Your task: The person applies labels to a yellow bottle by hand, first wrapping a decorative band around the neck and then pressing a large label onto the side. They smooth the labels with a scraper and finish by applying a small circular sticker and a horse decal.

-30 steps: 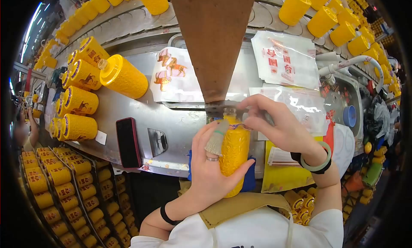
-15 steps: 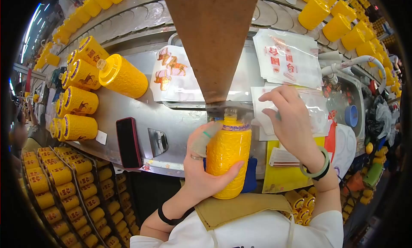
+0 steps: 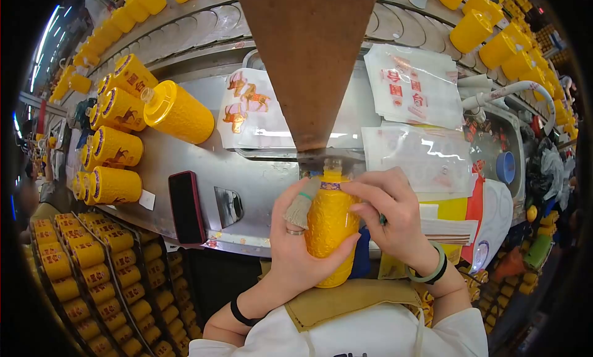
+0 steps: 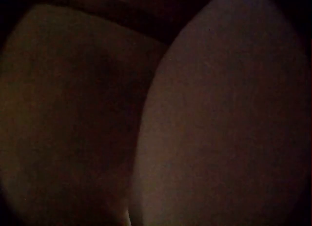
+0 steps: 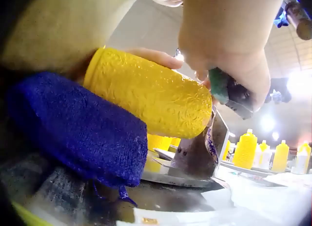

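Observation:
The left hand (image 3: 298, 246) grips a yellow embossed bottle (image 3: 330, 233) around its side, thumb across the front; a pale finger wrap (image 3: 299, 210) and a ring show on its fingers. Around the bottle's shoulder runs a purple patterned band (image 3: 332, 186). At that band the right hand (image 3: 392, 218) touches the bottle with bent thumb and fingers. Seen from the right wrist, the right hand (image 5: 229, 50) has something dark and green (image 5: 226, 89) held in its curled fingers, beside the bottle (image 5: 151, 94). The left wrist view is too dark to tell.
Yellow bottles (image 3: 179, 112) stand at the left beside a phone (image 3: 186, 207). Printed sheets (image 3: 411, 88) and clear film (image 3: 420, 159) lie at the right, near a sink with a blue cup (image 3: 505, 167). A blue cloth (image 5: 83, 128) lies below the bottle. A brown post rises ahead.
The right hand left the bottle's neck, moved out to the right over the sheets, and came back to the bottle's shoulder. The white strips at the right have shifted rightward.

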`<action>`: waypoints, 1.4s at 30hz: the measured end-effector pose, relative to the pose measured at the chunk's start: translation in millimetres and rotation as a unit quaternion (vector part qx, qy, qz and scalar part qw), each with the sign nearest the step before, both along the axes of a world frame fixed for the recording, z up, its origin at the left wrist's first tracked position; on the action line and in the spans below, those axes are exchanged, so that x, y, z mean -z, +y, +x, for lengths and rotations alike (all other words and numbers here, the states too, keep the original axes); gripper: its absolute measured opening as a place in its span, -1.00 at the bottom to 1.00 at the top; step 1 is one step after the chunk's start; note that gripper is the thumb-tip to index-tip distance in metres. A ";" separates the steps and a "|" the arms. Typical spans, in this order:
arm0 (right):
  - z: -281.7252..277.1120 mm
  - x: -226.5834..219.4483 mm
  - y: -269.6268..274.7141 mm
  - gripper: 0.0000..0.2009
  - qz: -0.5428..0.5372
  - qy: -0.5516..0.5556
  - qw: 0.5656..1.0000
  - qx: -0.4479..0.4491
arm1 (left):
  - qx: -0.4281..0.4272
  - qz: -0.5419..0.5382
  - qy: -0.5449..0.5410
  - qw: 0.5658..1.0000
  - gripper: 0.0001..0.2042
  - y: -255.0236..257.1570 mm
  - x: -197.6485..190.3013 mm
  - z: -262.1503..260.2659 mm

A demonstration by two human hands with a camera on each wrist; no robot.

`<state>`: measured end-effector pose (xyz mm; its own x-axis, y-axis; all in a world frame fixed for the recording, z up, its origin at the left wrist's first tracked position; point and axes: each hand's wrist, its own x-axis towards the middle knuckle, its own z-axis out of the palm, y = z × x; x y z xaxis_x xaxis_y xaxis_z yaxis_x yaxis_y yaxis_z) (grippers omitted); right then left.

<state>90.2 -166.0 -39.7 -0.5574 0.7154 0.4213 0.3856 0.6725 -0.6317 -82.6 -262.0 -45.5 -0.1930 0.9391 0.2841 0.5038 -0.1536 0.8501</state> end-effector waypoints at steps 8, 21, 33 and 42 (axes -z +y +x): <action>1.7 8.0 -1.8 -0.69 -0.001 0.031 1.000 0.003 | 0.002 0.019 0.053 0.998 -0.16 -1.1 -2.3 0.2; 16.0 7.8 3.5 -0.82 -0.048 0.010 0.998 0.049 | 0.066 -0.023 -0.278 0.958 -0.20 -1.5 31.3 -19.3; 4.9 0.7 -4.8 -0.80 -0.076 0.066 0.994 0.033 | 0.027 -0.003 0.106 0.994 -0.19 3.1 -13.7 4.6; 7.1 -13.8 24.5 -0.89 -0.182 0.033 0.982 0.031 | 0.080 -0.040 -0.041 0.995 -0.16 -1.7 7.5 -17.3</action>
